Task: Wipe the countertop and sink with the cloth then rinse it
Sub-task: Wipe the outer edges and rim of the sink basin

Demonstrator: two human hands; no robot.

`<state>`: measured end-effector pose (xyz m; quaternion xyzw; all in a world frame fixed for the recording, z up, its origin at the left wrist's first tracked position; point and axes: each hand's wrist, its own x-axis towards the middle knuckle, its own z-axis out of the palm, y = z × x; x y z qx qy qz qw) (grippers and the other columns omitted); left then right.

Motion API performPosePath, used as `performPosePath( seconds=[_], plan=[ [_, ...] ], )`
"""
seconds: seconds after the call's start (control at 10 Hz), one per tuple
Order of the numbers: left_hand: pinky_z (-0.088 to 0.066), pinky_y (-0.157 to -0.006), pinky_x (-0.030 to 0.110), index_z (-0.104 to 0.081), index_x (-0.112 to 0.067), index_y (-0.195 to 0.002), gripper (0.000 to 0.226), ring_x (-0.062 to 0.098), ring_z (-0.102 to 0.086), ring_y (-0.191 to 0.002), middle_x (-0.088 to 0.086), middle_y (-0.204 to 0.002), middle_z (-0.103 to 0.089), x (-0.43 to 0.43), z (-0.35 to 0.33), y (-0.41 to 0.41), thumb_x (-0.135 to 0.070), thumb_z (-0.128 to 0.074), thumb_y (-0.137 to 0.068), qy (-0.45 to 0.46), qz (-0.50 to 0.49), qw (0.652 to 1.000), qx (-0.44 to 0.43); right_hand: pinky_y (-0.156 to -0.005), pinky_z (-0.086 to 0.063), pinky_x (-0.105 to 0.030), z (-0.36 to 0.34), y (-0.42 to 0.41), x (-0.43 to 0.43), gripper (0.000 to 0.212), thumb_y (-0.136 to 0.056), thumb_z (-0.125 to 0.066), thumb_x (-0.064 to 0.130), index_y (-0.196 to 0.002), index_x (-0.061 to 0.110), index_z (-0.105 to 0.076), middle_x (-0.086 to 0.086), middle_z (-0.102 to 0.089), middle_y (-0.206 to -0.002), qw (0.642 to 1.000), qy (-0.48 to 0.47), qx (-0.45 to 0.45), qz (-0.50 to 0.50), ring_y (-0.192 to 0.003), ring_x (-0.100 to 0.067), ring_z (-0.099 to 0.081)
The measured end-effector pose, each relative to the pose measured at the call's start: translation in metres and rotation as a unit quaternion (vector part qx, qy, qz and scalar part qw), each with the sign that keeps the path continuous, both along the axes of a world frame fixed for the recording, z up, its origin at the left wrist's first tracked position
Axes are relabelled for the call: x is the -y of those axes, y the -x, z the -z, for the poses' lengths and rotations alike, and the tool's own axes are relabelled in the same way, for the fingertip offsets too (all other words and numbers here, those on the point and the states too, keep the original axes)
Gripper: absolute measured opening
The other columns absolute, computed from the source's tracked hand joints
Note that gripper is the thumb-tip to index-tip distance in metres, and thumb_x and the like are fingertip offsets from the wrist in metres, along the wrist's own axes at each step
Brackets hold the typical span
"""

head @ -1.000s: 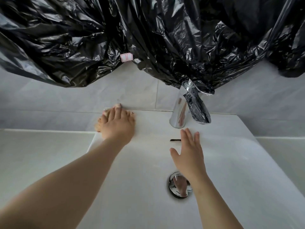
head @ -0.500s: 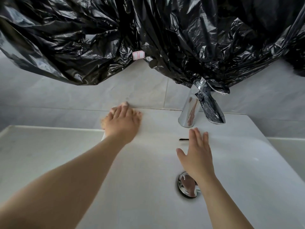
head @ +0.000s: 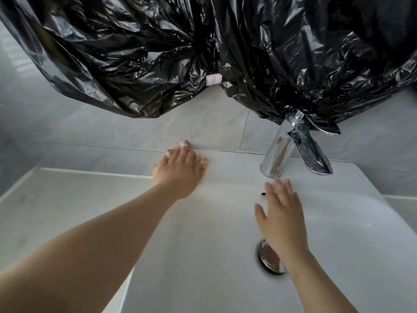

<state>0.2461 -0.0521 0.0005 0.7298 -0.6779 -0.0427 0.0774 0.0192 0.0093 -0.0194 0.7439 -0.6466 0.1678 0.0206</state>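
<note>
A person's left hand (head: pixel 180 169) presses flat on a cloth (head: pixel 184 144), only a scrap of which shows past the fingertips, at the back edge of the sink (head: pixel 352 222) where it meets the tiled wall. The hand has slid rightward along that ledge from the back left corner, toward the tap (head: pixel 276 159), suggesting the rim wipe is under way, with the counter (head: pixel 56 199) and rinsing yet to come. The right hand (head: pixel 282 220), fingers spread and empty, hovers over the basin above the drain (head: pixel 269 258).
</note>
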Motion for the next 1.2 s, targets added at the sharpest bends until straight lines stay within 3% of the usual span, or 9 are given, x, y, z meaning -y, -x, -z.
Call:
performPosePath(
  seconds=[0.1, 0.2, 0.3, 0.6, 0.8, 0.9, 1.0, 1.1, 1.2],
  plan=[
    [-0.008, -0.116, 0.038, -0.019, -0.014, -0.146, 0.057, 0.016, 0.005, -0.144, 0.002, -0.158, -0.001, -0.002, 0.000, -0.004, -0.044, -0.015, -0.097, -0.005, -0.038, 0.999, -0.031, -0.103, -0.032, -0.043, 0.001, -0.024, 0.000, 0.053, -0.089, -0.034, 0.036, -0.119, 0.001, -0.061, -0.018, -0.057, -0.130, 0.997, 0.020, -0.009, -0.071, -0.124, -0.037, -0.049],
    [-0.004, -0.116, 0.039, -0.013, -0.011, -0.148, 0.060, 0.020, 0.005, -0.144, 0.006, -0.158, 0.000, -0.008, -0.004, 0.012, -0.043, -0.013, -0.098, -0.005, -0.050, 0.999, -0.017, -0.108, -0.029, -0.040, -0.007, -0.055, 0.012, 0.063, -0.094, -0.017, 0.044, -0.127, 0.006, -0.055, -0.012, -0.050, -0.139, 0.992, 0.007, -0.004, -0.123, -0.133, -0.031, -0.041],
    [0.001, -0.116, 0.038, -0.009, -0.011, -0.148, 0.060, 0.020, 0.004, -0.144, 0.005, -0.158, -0.003, -0.018, -0.001, 0.013, -0.043, -0.014, -0.098, 0.021, 0.012, 1.000, 0.006, -0.115, -0.009, -0.035, -0.017, -0.083, 0.035, 0.050, -0.101, -0.016, 0.037, -0.143, 0.016, -0.034, -0.001, -0.025, -0.155, 0.991, -0.057, 0.021, -0.116, -0.145, -0.018, -0.014],
    [-0.027, -0.106, 0.037, -0.020, -0.009, -0.145, 0.052, 0.031, -0.019, -0.138, 0.012, -0.151, -0.014, -0.007, -0.008, -0.009, -0.031, -0.031, -0.098, -0.030, -0.043, 0.988, -0.147, -0.112, 0.004, -0.053, -0.015, -0.116, 0.041, 0.044, -0.101, -0.017, 0.043, -0.145, 0.046, -0.017, 0.000, -0.003, -0.160, 0.992, -0.123, 0.003, -0.034, -0.146, -0.025, 0.005],
    [-0.044, -0.073, 0.034, -0.035, -0.012, -0.131, 0.037, 0.037, -0.054, -0.100, 0.017, -0.130, -0.043, -0.029, -0.004, -0.025, -0.028, -0.035, -0.098, 0.015, -0.021, 0.963, -0.270, -0.111, 0.004, -0.058, -0.015, -0.121, 0.040, 0.043, -0.100, -0.020, 0.040, -0.143, 0.047, -0.021, 0.000, -0.006, -0.159, 0.994, -0.108, 0.006, -0.016, -0.146, -0.027, 0.004],
    [-0.044, -0.050, 0.024, -0.039, -0.017, -0.131, 0.034, 0.027, -0.056, -0.064, 0.026, -0.108, -0.056, 0.003, -0.010, -0.024, -0.028, -0.033, -0.099, 0.010, -0.034, 0.955, -0.294, -0.109, 0.003, -0.062, -0.018, -0.126, 0.041, 0.043, -0.099, -0.024, 0.039, -0.141, 0.047, -0.025, -0.003, -0.009, -0.158, 0.994, -0.105, 0.011, 0.001, -0.145, -0.030, 0.001],
    [-0.038, -0.037, 0.012, -0.041, -0.023, -0.131, 0.034, 0.016, -0.052, -0.052, 0.018, -0.083, -0.059, 0.003, -0.011, -0.030, -0.031, -0.028, -0.101, 0.024, 0.017, 0.983, -0.182, -0.108, 0.003, -0.063, -0.019, -0.129, 0.039, 0.043, -0.099, -0.023, 0.039, -0.141, 0.048, -0.023, -0.003, -0.008, -0.158, 0.994, -0.104, 0.015, -0.003, -0.145, -0.030, 0.002],
    [-0.045, -0.045, 0.014, -0.031, -0.028, -0.137, 0.036, 0.014, -0.058, -0.064, 0.014, -0.089, -0.057, -0.007, -0.014, -0.028, -0.033, -0.028, -0.101, -0.036, 0.028, 0.981, -0.187, -0.108, 0.003, -0.063, -0.017, -0.129, 0.038, 0.044, -0.099, -0.022, 0.039, -0.141, 0.047, -0.022, -0.003, -0.008, -0.158, 0.995, -0.098, 0.016, -0.002, -0.145, -0.030, 0.002],
    [-0.047, -0.081, 0.021, -0.008, -0.010, -0.146, 0.062, 0.024, -0.055, -0.108, 0.022, -0.131, -0.044, -0.020, -0.011, -0.018, -0.038, -0.036, -0.098, -0.134, 0.007, 0.988, -0.077, -0.109, 0.003, -0.062, -0.017, -0.129, 0.038, 0.044, -0.099, -0.021, 0.039, -0.142, 0.046, -0.022, -0.003, -0.008, -0.158, 0.995, -0.098, 0.012, 0.004, -0.145, -0.030, 0.002]
  ],
)
